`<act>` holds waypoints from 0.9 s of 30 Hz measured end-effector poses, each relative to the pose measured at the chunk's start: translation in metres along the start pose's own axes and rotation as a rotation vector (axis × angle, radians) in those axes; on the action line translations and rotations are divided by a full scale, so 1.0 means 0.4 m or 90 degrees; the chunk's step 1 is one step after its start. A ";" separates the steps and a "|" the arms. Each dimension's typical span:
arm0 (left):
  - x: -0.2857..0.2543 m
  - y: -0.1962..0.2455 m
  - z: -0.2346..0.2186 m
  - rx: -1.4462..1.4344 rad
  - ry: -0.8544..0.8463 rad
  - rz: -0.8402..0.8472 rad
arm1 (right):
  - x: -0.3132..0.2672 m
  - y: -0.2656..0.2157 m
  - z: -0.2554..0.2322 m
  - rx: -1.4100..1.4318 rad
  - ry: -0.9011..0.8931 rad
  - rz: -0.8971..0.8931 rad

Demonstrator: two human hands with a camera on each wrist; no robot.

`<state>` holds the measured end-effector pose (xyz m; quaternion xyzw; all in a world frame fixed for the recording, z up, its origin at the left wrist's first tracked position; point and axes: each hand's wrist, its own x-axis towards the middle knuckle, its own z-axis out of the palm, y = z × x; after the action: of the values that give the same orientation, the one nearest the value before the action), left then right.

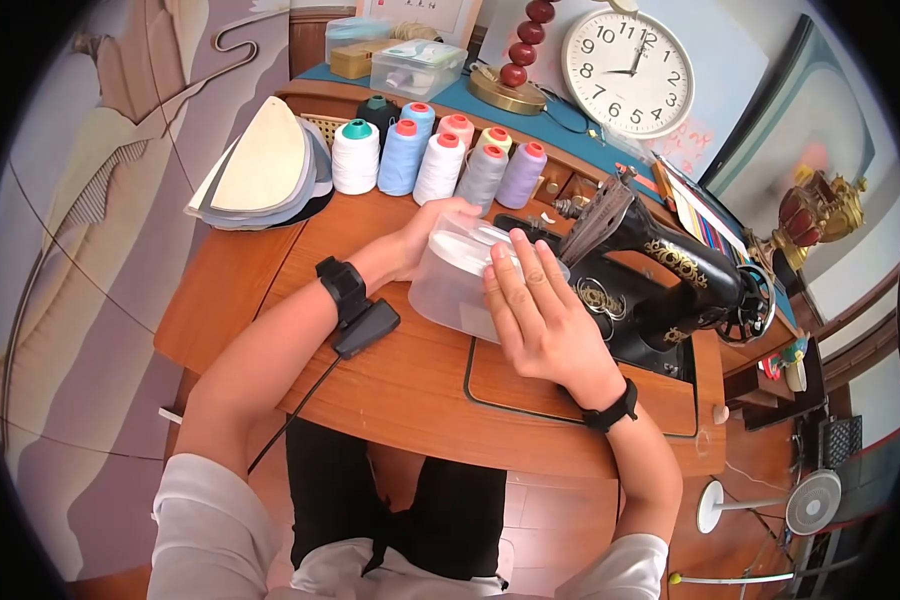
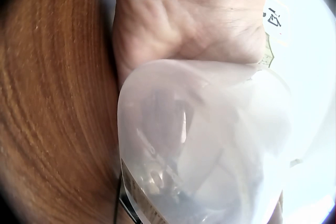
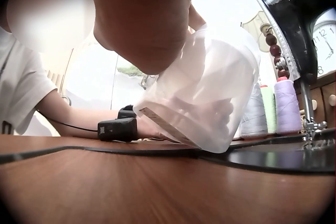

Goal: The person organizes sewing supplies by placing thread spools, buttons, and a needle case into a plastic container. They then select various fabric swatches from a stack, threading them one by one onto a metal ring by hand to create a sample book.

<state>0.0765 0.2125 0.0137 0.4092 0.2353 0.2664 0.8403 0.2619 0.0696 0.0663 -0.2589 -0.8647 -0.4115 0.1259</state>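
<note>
A translucent plastic box (image 1: 448, 290) is held slightly tilted over the sewing table, left of the black sewing machine (image 1: 685, 270). My left hand (image 1: 422, 238) grips its far left side, with the fingers partly hidden behind the box. Across its top lies my right hand (image 1: 548, 325), fingers straight and close together. In the left wrist view, the left palm (image 2: 184, 24) is right against the box's rounded wall (image 2: 210, 124). A narrow printed label (image 3: 170, 126) runs along the box's lower edge in the right wrist view.
Several thread cones (image 1: 356, 160) stand behind the box. Stacked oval fabric pieces (image 1: 270, 165) lie at the left end of the wooden table (image 1: 370, 385). Farther back are a clear storage box (image 1: 420, 72), a red-beaded lamp stand (image 1: 515, 75) and a clock (image 1: 627, 72).
</note>
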 end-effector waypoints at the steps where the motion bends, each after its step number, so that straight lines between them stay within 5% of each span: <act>1: -0.001 -0.001 0.000 -0.001 0.001 -0.002 | 0.000 -0.001 0.001 0.005 0.006 0.001; 27: -0.002 0.003 0.000 -0.037 -0.082 0.051 | -0.016 0.019 0.022 0.121 0.159 0.054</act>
<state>0.0758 0.2125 0.0148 0.4100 0.1567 0.2798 0.8539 0.2714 0.0782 0.0629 -0.2288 -0.8658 -0.3509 0.2739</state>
